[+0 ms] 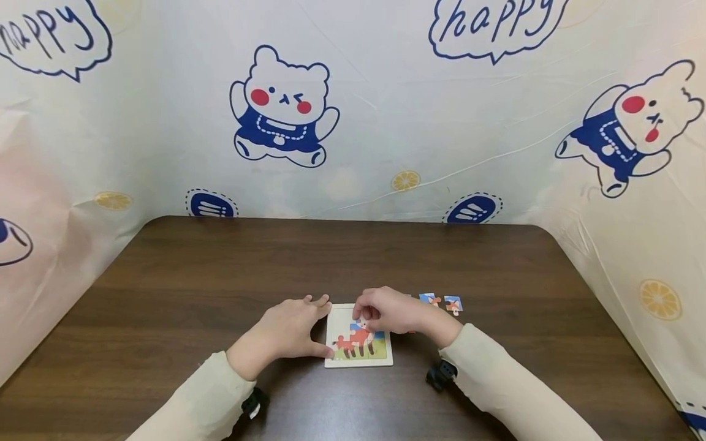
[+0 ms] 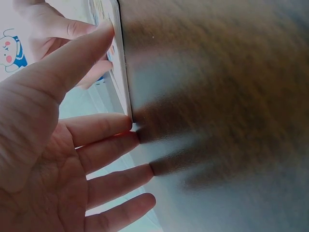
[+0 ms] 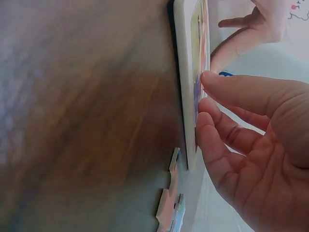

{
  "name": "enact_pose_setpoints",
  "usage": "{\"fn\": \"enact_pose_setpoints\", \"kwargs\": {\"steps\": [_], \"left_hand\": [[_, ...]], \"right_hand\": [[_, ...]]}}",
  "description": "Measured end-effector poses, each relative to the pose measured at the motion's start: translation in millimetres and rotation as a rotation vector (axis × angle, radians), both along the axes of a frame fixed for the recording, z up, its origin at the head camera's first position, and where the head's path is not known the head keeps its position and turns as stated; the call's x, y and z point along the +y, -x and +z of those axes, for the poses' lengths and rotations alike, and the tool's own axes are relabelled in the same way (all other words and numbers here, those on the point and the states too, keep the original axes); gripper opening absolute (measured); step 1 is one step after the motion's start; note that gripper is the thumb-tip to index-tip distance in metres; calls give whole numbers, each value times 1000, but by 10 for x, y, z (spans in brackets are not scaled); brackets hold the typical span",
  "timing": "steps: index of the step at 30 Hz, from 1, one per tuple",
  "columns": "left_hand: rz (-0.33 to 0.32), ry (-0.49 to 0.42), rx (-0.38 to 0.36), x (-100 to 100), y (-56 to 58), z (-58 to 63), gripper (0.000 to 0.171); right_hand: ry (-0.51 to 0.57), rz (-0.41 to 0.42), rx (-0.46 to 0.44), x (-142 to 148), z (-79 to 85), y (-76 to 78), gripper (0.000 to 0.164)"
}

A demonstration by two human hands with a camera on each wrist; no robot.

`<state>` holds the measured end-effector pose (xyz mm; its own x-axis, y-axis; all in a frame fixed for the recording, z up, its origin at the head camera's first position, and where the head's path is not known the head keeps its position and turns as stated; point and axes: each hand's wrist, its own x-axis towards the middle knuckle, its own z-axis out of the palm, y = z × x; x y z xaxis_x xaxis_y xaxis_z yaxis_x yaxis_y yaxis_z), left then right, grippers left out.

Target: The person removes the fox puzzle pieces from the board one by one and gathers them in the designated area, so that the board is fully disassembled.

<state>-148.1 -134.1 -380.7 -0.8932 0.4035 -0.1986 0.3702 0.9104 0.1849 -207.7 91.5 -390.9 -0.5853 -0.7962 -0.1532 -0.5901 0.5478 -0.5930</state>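
A small jigsaw puzzle in a white-rimmed tray lies on the table, its filled part showing an orange fox on green grass. My left hand rests at the tray's left side, thumb on the near left corner and fingers spread straight along the edge. Over the upper middle of the tray, my right hand has its fingers curled, thumb and fingertips pinching a puzzle piece with a white fox face against the picture. Most of that piece is hidden by the fingers.
Loose puzzle pieces lie right of the tray, among them a blue and orange piece and another piece beside it. The right hand partly covers others. A brown wooden table meets a printed cloth behind and at both sides.
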Motion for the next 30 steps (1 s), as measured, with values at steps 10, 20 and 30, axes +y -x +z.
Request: {"fn": "enact_pose_setpoints", "kwargs": {"steps": [10, 20, 30], "left_hand": [[-4, -2, -2, -13, -22, 22, 84], [1, 11, -2, -1, -6, 18, 85], [3, 5, -5, 0, 4, 13, 85]], "right_hand": [[-22, 8, 12, -37, 0, -14, 15], [45, -28, -69, -16, -39, -1, 17], [123, -38, -149, 9, -16, 2, 13]]}}
